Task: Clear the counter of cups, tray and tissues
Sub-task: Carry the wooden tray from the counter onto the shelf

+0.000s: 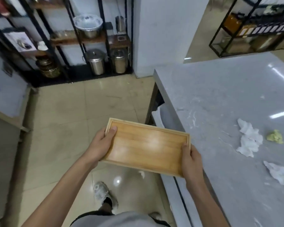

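Your left hand (103, 143) and right hand (191, 158) are both clamped on the wooden tray (147, 145), one at each short end, thumbs over the rim, fingers underneath. Tray sits centre frame, held off the counter (220, 89) and over the tiled floor (69, 122), its lower right corner just overlapping the counter edge. Tray is empty and face up, slightly tilted; long axis runs from upper left to lower right of the frame. Progress, as a judgement: tray is lifted clear but not yet put anywhere, no cups visible on the counter, so those look done or out of view. Left to do: white crumpled tissues (248, 140) at right, another white tissue (279, 173) at lower right, and a yellow wad (275, 136) just beside them.
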